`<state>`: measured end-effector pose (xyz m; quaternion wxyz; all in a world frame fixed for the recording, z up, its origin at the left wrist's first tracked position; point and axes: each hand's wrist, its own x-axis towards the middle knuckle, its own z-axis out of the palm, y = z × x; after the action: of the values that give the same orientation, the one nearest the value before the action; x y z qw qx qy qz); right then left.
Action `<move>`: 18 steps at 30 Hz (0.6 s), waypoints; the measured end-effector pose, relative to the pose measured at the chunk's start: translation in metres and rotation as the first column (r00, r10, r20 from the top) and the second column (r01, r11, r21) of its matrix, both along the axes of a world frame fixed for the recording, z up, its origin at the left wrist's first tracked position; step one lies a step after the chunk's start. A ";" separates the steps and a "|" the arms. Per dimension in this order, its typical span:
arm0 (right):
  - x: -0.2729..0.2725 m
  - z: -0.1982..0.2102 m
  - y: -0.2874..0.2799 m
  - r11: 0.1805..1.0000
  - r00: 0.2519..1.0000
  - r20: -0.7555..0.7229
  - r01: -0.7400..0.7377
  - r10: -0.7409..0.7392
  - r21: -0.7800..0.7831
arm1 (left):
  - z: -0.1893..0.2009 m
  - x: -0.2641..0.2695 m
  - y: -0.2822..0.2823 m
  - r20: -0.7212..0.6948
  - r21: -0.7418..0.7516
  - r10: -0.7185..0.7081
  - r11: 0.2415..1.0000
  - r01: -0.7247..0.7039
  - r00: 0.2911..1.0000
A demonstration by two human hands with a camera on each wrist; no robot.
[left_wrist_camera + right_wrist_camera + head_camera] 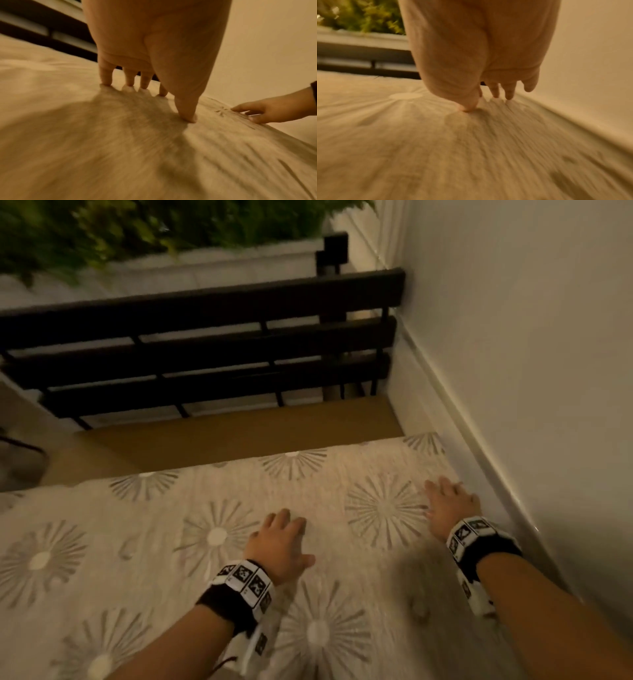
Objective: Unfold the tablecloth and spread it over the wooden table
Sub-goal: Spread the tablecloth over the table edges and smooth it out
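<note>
Tablecloth: both hands flat, fingers spread, gripping nothing; left hand centre, right hand at 3 o'clock; advise pushing evenly toward bare desk at 12 o'clock

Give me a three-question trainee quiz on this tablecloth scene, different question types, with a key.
1. True or false: the left hand grips a bunched fold of the tablecloth.
2. Multiple choice: a strip of bare wooden table shows where? A) beyond the cloth's far edge, before the dark bench; B) between the two hands; C) under the right hand.
3. Fill in: the right hand rests on the cloth close to the ____.

Key:
1. False; its spread fingers press down on the cloth.
2. A
3. wall
</note>
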<state>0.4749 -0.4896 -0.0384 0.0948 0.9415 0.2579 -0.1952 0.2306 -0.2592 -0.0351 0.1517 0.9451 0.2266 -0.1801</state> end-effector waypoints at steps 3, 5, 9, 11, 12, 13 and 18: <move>-0.041 0.014 0.045 0.990 0.995 0.034 -0.090 0.094 -0.110 | -0.001 -0.059 0.027 -0.036 -0.002 0.070 0.998 -0.070 0.997; -0.083 0.019 0.084 0.981 0.981 -0.048 -0.191 0.190 -0.029 | 0.001 -0.104 0.055 -0.060 -0.005 0.125 0.992 -0.125 0.990; -0.193 0.012 0.149 0.896 0.917 -0.060 -0.370 0.395 0.247 | 0.008 -0.214 0.105 -0.095 0.046 0.261 0.965 -0.258 0.961; -0.251 0.007 0.169 0.874 0.895 -0.113 -0.383 0.431 0.299 | 0.007 -0.281 0.122 -0.108 0.082 0.362 0.931 -0.354 0.926; -0.277 0.005 0.177 0.875 0.889 -0.139 -0.385 0.437 0.294 | 0.007 -0.316 0.128 -0.114 0.094 0.420 0.907 -0.411 0.900; -0.301 0.002 0.183 0.883 0.886 -0.159 -0.388 0.436 0.264 | 0.005 -0.349 0.133 -0.121 0.104 0.477 0.878 -0.467 0.870; -0.365 0.000 0.214 0.934 0.919 -0.185 -0.322 0.347 0.153 | -0.002 -0.467 0.146 -0.183 0.020 0.603 0.792 -0.611 0.776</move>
<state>0.1101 -0.2760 -0.0379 0.0424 0.8617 0.4349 -0.2579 -0.2360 -0.1128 -0.0372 0.1994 0.7982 0.5280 -0.2106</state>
